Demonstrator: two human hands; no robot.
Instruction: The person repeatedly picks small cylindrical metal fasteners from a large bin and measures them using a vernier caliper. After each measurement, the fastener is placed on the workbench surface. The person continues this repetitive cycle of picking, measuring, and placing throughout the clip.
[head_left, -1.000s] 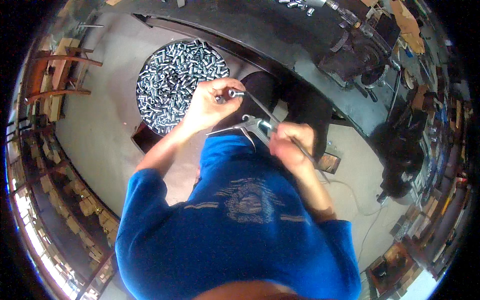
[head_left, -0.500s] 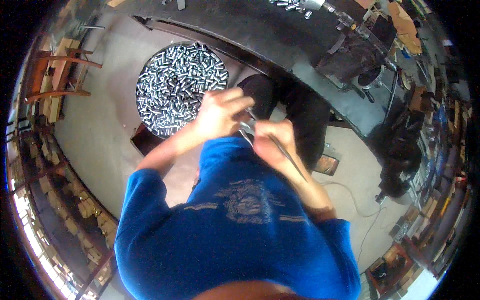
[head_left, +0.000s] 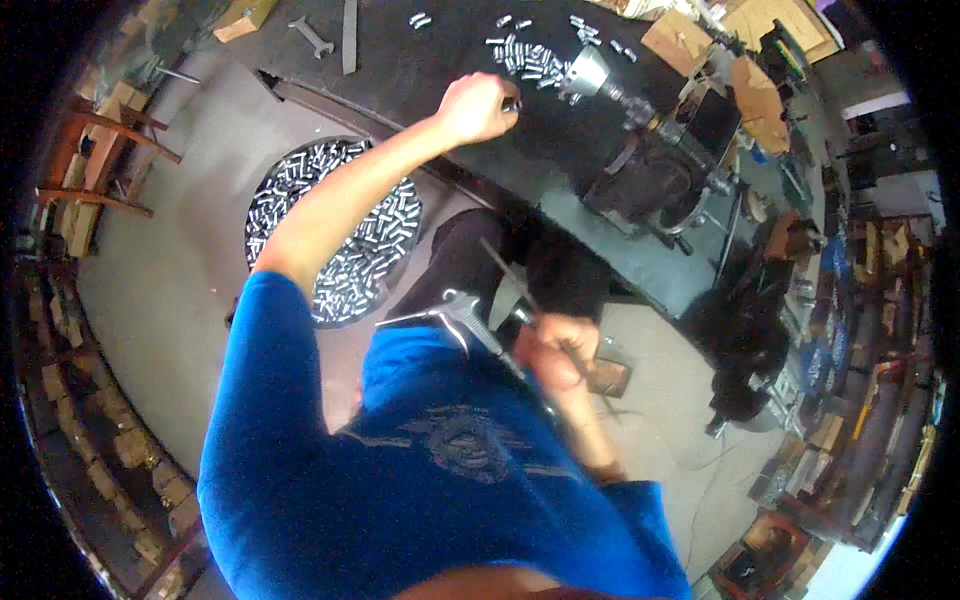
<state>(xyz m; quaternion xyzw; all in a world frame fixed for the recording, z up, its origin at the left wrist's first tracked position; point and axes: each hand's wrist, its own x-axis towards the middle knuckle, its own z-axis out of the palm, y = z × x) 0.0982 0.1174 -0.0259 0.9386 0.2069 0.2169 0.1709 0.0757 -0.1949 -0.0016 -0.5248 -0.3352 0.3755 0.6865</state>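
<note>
Closest to the person's blue shirt, the right hand [head_left: 560, 355] is closed around the handle of a sliding caliper [head_left: 470, 318], held low over the lap with its metal jaws pointing left, probably parked there so it's ready for the next measurement. It's a bit blurred, so I can't say if anything sits between the jaws.

Left of the caliper, down on the floor, there's a round tub [head_left: 335, 230] pretty much full of short shiny metal pins, all loose and jumbled.

Further out from the caliper, the left hand [head_left: 478, 105] is stretched up over the dark workbench [head_left: 420, 70], fingers curled around what looks like one small pin. Just beyond that hand, more of the same pins [head_left: 530, 52] lie scattered on the bench beside a lathe chuck [head_left: 590, 75]. A wrench [head_left: 312, 34] lies further left.
</note>
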